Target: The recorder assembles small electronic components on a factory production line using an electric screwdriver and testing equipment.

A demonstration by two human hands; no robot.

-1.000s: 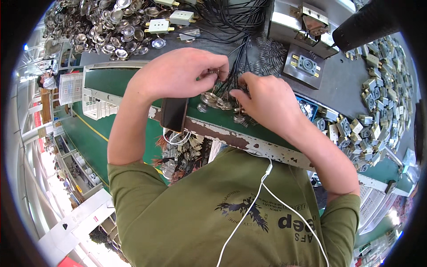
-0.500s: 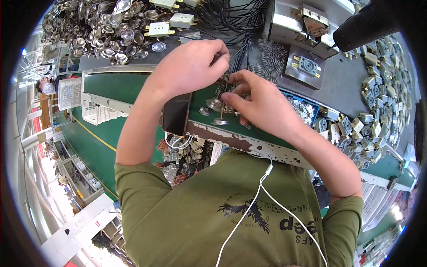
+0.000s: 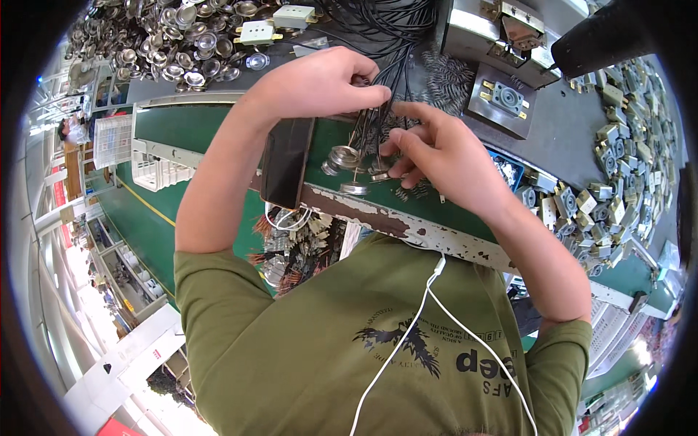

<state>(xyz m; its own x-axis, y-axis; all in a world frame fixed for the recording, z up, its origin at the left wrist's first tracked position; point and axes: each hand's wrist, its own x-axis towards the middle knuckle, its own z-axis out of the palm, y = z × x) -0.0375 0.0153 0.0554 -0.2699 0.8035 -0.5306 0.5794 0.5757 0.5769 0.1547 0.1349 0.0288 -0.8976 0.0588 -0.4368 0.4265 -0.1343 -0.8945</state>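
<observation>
Right hand (image 3: 451, 149) had drawn back slightly, fingers spread, seemingly empty | left hand (image 3: 327, 83) pinched black wires (image 3: 376, 122) | metal cups (image 3: 344, 155) sat below, near table edge (image 3: 389, 224) | left grip probably steadied the wires alone

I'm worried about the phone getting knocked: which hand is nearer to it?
Left. The left hand is just beyond the far end of the phone; the right hand is farther off, to its right, past the metal cups.

A green floor (image 3: 138, 227) is stretching away at the left, a yellow line (image 3: 145, 200) crossing it. White crates (image 3: 113, 142) are standing nearby, bright daylight (image 3: 86, 272) is glaring beyond, and the counter's rim (image 3: 465, 247) is shedding paint.
</observation>
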